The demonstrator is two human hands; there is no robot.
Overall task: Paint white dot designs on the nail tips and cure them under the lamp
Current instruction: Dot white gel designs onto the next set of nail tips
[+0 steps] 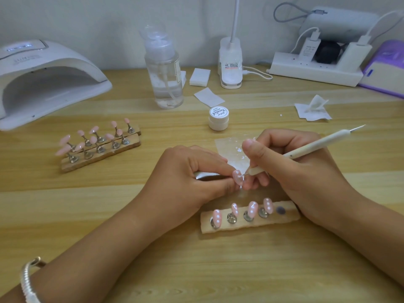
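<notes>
The left hand is curled, thumb and fingers pinching a small metal stand that carries a pink nail tip. The right hand grips a white dotting pen like a pencil. The pen's lower point touches the nail tip, where a white dot shows, and its other metal point sticks up to the right. A silver bracelet sits on the left wrist.

Just in front of the hands lies a pale holder strip with four more pink nail tips on metal stands, each with white dots. A dark round spot at its right end is bare. Behind the hands lies a clear sheet dabbed with white, and beyond it a small white jar whose lid bears a script word that looks like "Painted".

Everything rests on a light wood-grain table against a white wall. To the left, two more holder strips carry plain pink tips. Behind them stands a white curing lamp with a lit display; its lettering is too blurred to read.

Along the back are:
- a clear pump bottle
- white pads
- a desk-lamp base with a label too small to read
- a white power strip with plugs in it
- a purple item

A crumpled wipe lies to the right.
</notes>
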